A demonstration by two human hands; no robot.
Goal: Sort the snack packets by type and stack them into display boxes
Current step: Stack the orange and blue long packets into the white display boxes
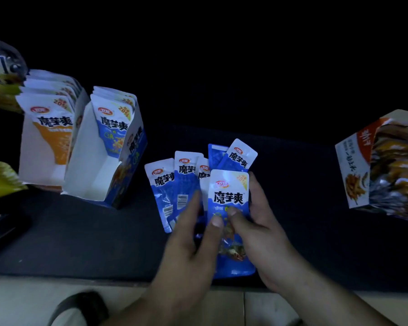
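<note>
Dark tabletop (80, 231) bears orange box (39, 170), blue box (137, 147), brown box (353, 165).

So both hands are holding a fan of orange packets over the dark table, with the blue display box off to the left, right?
No. In the head view the fanned packets are blue, not orange. The left hand and right hand hold them over the dark table, with the blue display box off to the left.

loose blue packets (229, 198): six
display boxes: three, orange box (41, 170), blue box (91, 177), brown box (351, 165)
hands: two, left hand (189, 255), right hand (266, 236)
</note>
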